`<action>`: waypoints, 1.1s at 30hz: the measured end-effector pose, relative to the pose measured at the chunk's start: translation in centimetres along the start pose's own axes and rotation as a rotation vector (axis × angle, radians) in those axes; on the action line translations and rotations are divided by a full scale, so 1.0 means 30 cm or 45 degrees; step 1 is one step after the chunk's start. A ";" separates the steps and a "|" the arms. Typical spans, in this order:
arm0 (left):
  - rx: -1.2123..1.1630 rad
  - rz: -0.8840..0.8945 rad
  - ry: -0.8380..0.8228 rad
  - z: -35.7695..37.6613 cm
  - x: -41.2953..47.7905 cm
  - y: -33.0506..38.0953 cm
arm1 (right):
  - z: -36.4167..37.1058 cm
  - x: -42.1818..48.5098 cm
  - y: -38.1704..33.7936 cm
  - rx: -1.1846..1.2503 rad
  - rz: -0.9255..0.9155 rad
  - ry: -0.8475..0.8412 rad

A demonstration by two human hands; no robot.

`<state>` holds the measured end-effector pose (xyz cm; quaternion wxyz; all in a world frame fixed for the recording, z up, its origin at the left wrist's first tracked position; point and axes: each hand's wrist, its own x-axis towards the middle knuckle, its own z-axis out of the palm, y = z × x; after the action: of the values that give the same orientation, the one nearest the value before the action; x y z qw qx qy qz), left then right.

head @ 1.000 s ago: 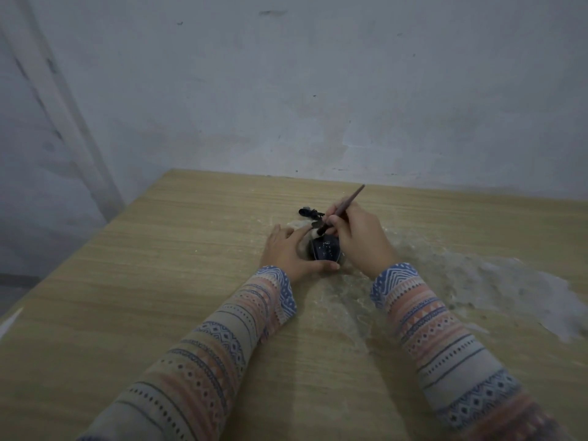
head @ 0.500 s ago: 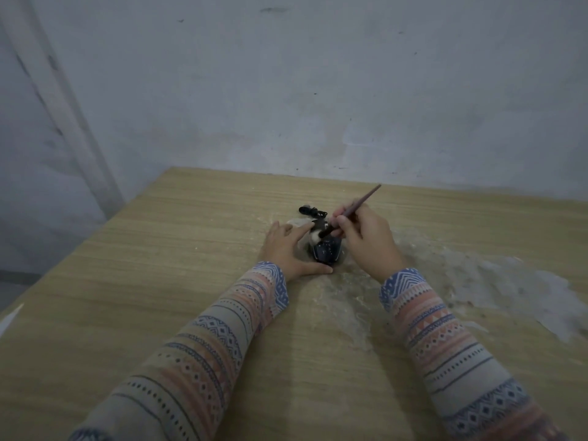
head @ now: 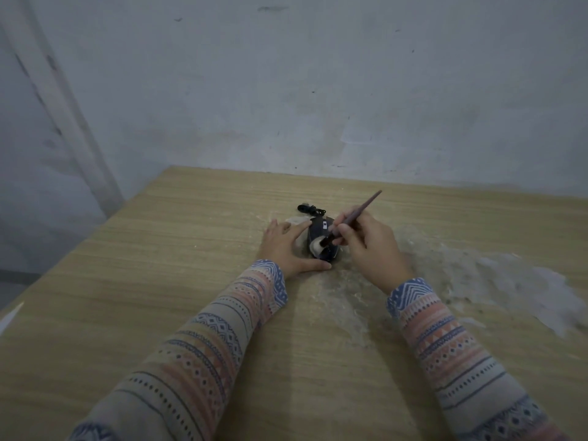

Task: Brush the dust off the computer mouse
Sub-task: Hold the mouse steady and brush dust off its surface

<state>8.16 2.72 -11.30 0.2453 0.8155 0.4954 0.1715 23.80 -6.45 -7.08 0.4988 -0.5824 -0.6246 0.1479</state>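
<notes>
the right hand (head: 369,246) grips a slim purple-handled brush (head: 353,218). its white bristles have swept from the far end to mid-body of the dark computer mouse (head: 318,232) on the wooden table (head: 191,281). the left hand (head: 286,246), fingers straight, braces the mouse's side. brushing seems midway.

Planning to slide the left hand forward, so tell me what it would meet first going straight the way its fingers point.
The computer mouse: the left hand points forward-right at its left side, fingertips seemingly touching it. The coiled cable lies just beyond, though depth is unclear.
</notes>
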 end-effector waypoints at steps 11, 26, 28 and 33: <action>-0.006 -0.016 -0.003 0.004 0.006 -0.006 | -0.006 -0.019 -0.009 -0.011 0.005 0.099; -0.002 -0.015 -0.018 0.000 -0.002 0.003 | -0.024 -0.043 -0.012 -0.072 0.043 0.223; -0.014 -0.023 -0.018 0.001 -0.002 0.001 | -0.025 -0.038 -0.009 -0.116 0.037 0.227; -0.027 -0.016 -0.015 0.003 -0.004 0.000 | -0.026 -0.037 0.004 -0.127 0.088 0.254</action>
<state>8.14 2.60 -11.39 0.2581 0.8106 0.4973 0.1703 24.31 -7.71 -7.31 0.5235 -0.6395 -0.5580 0.0748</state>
